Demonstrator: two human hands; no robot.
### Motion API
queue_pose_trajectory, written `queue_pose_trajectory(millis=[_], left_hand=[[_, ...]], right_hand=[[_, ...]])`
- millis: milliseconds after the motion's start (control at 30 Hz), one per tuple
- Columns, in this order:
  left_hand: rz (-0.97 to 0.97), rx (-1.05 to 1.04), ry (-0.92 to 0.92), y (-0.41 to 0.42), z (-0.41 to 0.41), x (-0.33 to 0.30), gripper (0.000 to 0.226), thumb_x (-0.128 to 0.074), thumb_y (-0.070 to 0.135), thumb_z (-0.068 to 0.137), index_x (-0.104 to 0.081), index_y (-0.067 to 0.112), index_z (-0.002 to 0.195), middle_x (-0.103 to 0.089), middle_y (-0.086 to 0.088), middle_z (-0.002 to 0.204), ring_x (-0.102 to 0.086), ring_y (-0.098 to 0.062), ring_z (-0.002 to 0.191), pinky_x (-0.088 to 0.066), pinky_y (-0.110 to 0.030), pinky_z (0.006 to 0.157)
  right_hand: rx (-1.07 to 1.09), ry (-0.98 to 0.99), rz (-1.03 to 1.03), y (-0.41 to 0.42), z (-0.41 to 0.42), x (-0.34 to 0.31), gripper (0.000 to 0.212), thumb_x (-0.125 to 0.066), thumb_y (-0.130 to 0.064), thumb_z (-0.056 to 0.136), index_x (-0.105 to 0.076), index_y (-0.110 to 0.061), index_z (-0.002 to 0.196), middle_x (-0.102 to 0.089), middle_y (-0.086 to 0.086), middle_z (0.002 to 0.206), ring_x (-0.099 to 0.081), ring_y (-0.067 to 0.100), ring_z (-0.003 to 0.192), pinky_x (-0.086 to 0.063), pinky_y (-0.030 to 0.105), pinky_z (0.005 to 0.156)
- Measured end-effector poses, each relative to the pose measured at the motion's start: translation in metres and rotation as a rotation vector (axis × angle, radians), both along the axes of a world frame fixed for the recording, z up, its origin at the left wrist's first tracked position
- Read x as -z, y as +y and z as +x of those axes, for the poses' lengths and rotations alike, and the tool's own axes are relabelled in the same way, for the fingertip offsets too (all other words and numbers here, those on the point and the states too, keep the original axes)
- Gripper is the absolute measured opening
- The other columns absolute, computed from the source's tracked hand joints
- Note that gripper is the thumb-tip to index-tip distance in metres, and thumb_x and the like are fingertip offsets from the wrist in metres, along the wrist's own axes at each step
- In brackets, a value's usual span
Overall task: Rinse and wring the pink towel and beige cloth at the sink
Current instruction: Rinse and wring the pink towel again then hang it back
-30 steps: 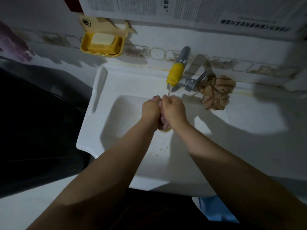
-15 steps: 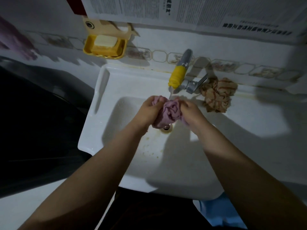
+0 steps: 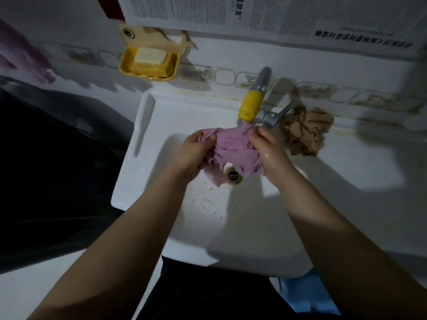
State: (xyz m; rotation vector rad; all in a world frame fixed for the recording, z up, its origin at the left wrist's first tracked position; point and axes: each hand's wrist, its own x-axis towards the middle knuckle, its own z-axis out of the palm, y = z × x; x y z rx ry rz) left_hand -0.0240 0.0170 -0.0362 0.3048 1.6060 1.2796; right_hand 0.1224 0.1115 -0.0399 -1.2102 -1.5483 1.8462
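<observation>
Pink towel (image 3: pixel 233 150): held bunched above the drain (image 3: pixel 233 174), its lower folds hanging down to the drain's edge.
Left hand (image 3: pixel 191 155): closed on the towel's end left of the drain.
Right hand (image 3: pixel 269 150): closed on the towel's end right of the drain, skin seen to be wet.
Beige cloth (image 3: pixel 305 132): left crumpled on the sink's back ledge, up and right of the drain, just beside the tap handle.
Sink (image 3: pixel 143 162): white basin, specks of residue seen in front of the drain.
Tap (image 3: pixel 253 101): a yellow-wrapped spout is set behind the drain, its mouth right at the towel's upper edge; whether water runs cannot be told.
Soap dish (image 3: pixel 149 63): yellow, fixed to the wall up and left of the drain, holding a pale bar of soap (image 3: pixel 150 56).
Hidden: fingertips are buried in the towel folds; the area left of the sink is too dark to read.
Change: the hands have been drawn further apart and the towel spread wider than half a second ago.
</observation>
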Motion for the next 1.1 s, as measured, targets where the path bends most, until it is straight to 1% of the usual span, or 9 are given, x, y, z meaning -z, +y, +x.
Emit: queue_pose_trajectory(millis=[167, 267, 400, 567, 700, 733, 867, 1000, 1100], left_hand=[[-0.153, 0.092, 0.205, 0.03, 0.042, -0.002, 0.025, -0.047, 0.023, 0.096, -0.059, 0.007, 0.111, -0.066, -0.017, 0.103, -0.063, -0.029, 0.098, -0.047, -0.033, 0.079], [-0.149, -0.125, -0.027, 0.036, 0.055, 0.004, 0.031, -0.049, 0.028, 0.096, -0.065, 0.01, 0.076, -0.068, -0.014, 0.07, -0.065, -0.024, 0.066, -0.051, -0.027, 0.061], [-0.323, 0.142, 0.24, 0.038, 0.032, 0.004, 0.047, -0.059, 0.029, 0.09, -0.05, 0.005, 0.13, -0.056, -0.018, 0.129, -0.056, -0.027, 0.116, -0.044, -0.032, 0.094], [-0.197, -0.203, -0.235, 0.043, 0.049, -0.001, 0.035, -0.045, 0.021, 0.093, -0.054, 0.009, 0.061, -0.048, -0.017, 0.053, -0.049, -0.025, 0.036, -0.04, -0.024, 0.037], [-0.276, -0.031, 0.007, 0.047, 0.027, -0.003, 0.035, -0.056, 0.024, 0.092, -0.054, 0.003, 0.119, -0.06, -0.018, 0.112, -0.064, -0.027, 0.101, -0.051, -0.033, 0.084], [-0.227, -0.046, -0.136, 0.042, 0.027, -0.004, 0.033, -0.051, 0.024, 0.095, -0.054, 0.002, 0.119, -0.063, -0.018, 0.111, -0.063, -0.027, 0.104, -0.05, -0.033, 0.087], [-0.201, -0.036, -0.324, 0.024, 0.022, 0.0, 0.032, -0.047, 0.028, 0.099, -0.06, 0.004, 0.081, -0.067, -0.01, 0.063, -0.065, -0.013, 0.048, -0.049, -0.018, 0.043], [-0.171, 0.042, -0.407, 0.01, -0.017, -0.008, 0.045, -0.046, 0.04, 0.098, -0.062, -0.002, 0.1, -0.067, -0.014, 0.077, -0.064, -0.021, 0.066, -0.053, -0.025, 0.062], [-0.176, 0.28, -0.326, 0.003, -0.032, -0.004, 0.057, -0.051, 0.042, 0.095, -0.057, -0.012, 0.112, -0.063, -0.019, 0.078, -0.062, -0.024, 0.062, -0.052, -0.031, 0.064]], right_hand=[[0.065, -0.355, 0.352, -0.024, -0.041, 0.002, 0.038, -0.053, -0.044, 0.089, -0.05, -0.021, 0.058, -0.054, -0.006, 0.057, -0.057, 0.013, 0.062, -0.04, 0.028, 0.058], [0.168, -0.404, 0.237, 0.003, -0.045, 0.004, 0.042, -0.047, -0.022, 0.095, -0.041, -0.02, 0.053, -0.046, -0.005, 0.05, -0.054, 0.019, 0.066, -0.034, 0.024, 0.056], [0.036, -0.385, 0.319, -0.032, -0.053, 0.015, 0.045, -0.042, -0.042, 0.094, -0.052, -0.014, 0.06, -0.058, -0.002, 0.049, -0.059, 0.011, 0.051, -0.038, 0.02, 0.047], [0.146, -0.418, 0.208, 0.01, -0.052, 0.012, 0.041, -0.049, -0.027, 0.096, -0.044, -0.015, 0.057, -0.051, 0.006, 0.061, -0.053, 0.022, 0.072, -0.038, 0.03, 0.064], [0.127, -0.386, 0.357, -0.026, -0.061, 0.016, 0.044, -0.043, -0.043, 0.093, -0.052, -0.015, 0.06, -0.06, 0.013, 0.063, -0.062, 0.033, 0.07, -0.047, 0.037, 0.063], [0.11, -0.422, 0.368, -0.024, -0.059, 0.018, 0.045, -0.043, -0.045, 0.093, -0.053, -0.014, 0.062, -0.061, 0.014, 0.067, -0.063, 0.033, 0.074, -0.047, 0.038, 0.065], [-0.082, -0.46, 0.208, 0.012, -0.033, 0.023, 0.028, -0.046, -0.044, 0.095, -0.047, -0.016, 0.093, -0.057, 0.006, 0.089, -0.061, 0.027, 0.092, -0.048, 0.039, 0.082], [-0.467, -0.274, 0.151, 0.003, -0.005, 0.022, 0.038, -0.063, -0.046, 0.084, -0.042, -0.032, 0.112, -0.051, -0.011, 0.111, -0.053, -0.009, 0.094, -0.046, 0.013, 0.073], [-0.578, -0.383, 0.312, 0.002, 0.008, 0.023, 0.011, -0.072, -0.029, 0.08, -0.063, -0.025, 0.085, -0.062, 0.001, 0.095, -0.06, 0.007, 0.082, -0.047, 0.029, 0.07]])
